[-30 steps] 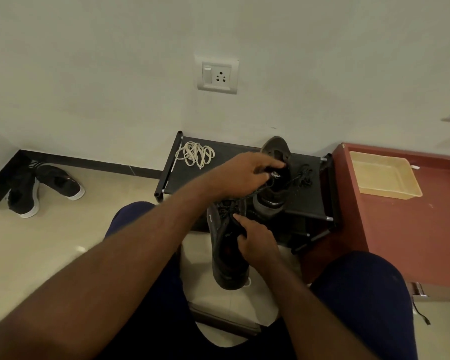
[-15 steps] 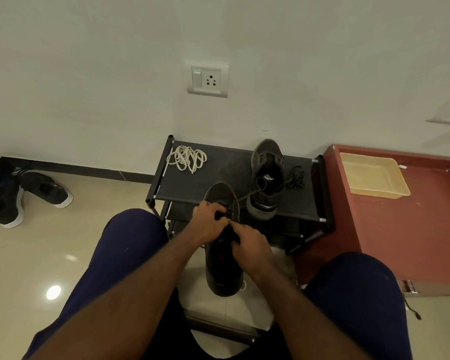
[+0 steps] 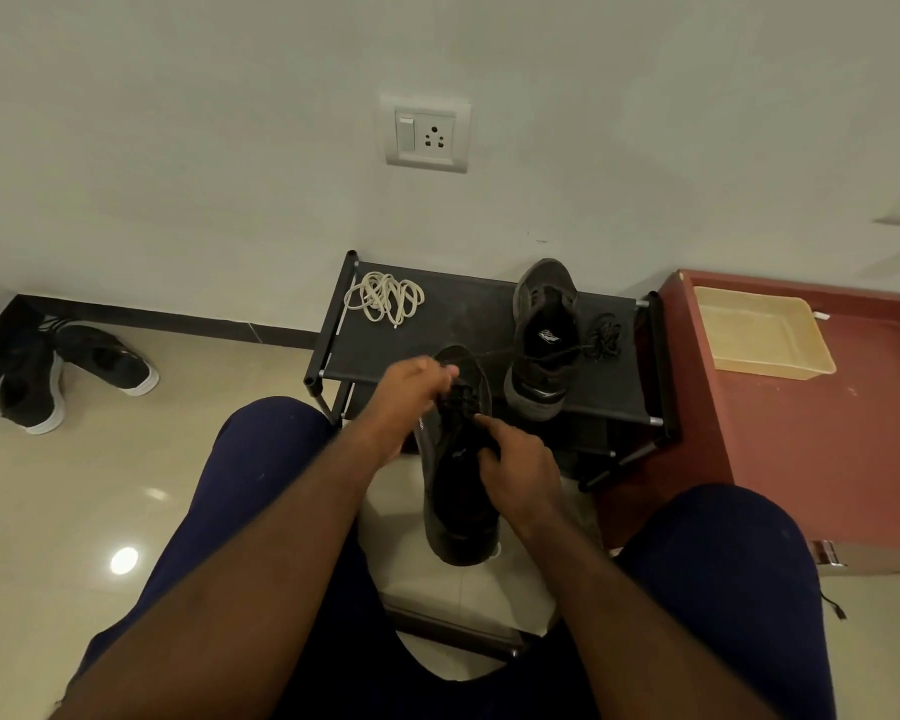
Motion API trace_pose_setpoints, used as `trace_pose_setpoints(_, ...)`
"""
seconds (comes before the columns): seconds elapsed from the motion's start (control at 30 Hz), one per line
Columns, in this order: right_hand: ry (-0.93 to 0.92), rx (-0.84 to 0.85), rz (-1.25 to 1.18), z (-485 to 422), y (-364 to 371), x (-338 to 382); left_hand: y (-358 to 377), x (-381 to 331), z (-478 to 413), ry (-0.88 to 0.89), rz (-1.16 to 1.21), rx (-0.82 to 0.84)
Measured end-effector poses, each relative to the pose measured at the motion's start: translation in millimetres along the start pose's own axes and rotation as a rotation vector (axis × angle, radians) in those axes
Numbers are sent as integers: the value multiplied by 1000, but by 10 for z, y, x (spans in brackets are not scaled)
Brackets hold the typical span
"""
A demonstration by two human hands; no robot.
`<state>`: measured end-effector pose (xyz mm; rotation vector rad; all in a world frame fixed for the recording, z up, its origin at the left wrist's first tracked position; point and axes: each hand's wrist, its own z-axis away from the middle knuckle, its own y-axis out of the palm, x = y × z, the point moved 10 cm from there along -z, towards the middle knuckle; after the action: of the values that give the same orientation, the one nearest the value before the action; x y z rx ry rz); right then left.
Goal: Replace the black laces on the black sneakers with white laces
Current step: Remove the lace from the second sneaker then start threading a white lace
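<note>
**Lace comes out:** A black fabric sneaker is held above the pale tiled floor between a seated person's knees, toe turned to 6 o'clock and heel to 12. It is gripped from its 3 o'clock side by the right hand, whose fingers are curled round the upper while the thumb is laid on top.

At the eyelets, the fingers of the left hand are bunched tight, and a thin black lace appears to be pinched between them. The strand is drawn out towards 2 o'clock across a second black sneaker, which is stood on a black fabric-topped shoe rack at 12 o'clock. The strand is gathered in a loose tangle just beside that shoe.

A coil of white laces is seen on the rack's corner at 11 o'clock, well apart from both hands. A pair of black shoes with white soles is seen on the floor at 9 o'clock. A shallow beige plastic tray is seen on a red-brown cabinet at 2 o'clock, and a white wall socket at 12.
</note>
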<state>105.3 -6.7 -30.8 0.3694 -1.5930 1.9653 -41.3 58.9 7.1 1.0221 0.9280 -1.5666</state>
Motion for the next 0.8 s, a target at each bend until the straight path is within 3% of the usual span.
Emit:
trace_pose_setpoints(0.1,39,-67,-22,4,-77,-59,-282,-231,59,65,310,-42)
trace_pose_setpoints(0.13,55,-82,-49,6,-93,-83,-431,-245,65,82,284,-104)
trace_pose_setpoints(0.23,85,-108,-108,-4,-109,-122,-796,-41,12,12,-320,-336)
trace_pose_setpoints(0.37,80,-108,-119,-6,-68,-105,-733,401,-43,-194,-814,-288)
trace_pose_setpoints(0.47,76,-104,-145,-20,-42,-115,-470,231,-62,35,-800,-291)
trace_pose_setpoints(0.57,40,-101,-127,-32,-27,-87,18,78,-59,268,-809,-110)
trace_pose_setpoints(0.8,2,-81,-129,-62,49,-2,172,138,-234,273,-904,-49)
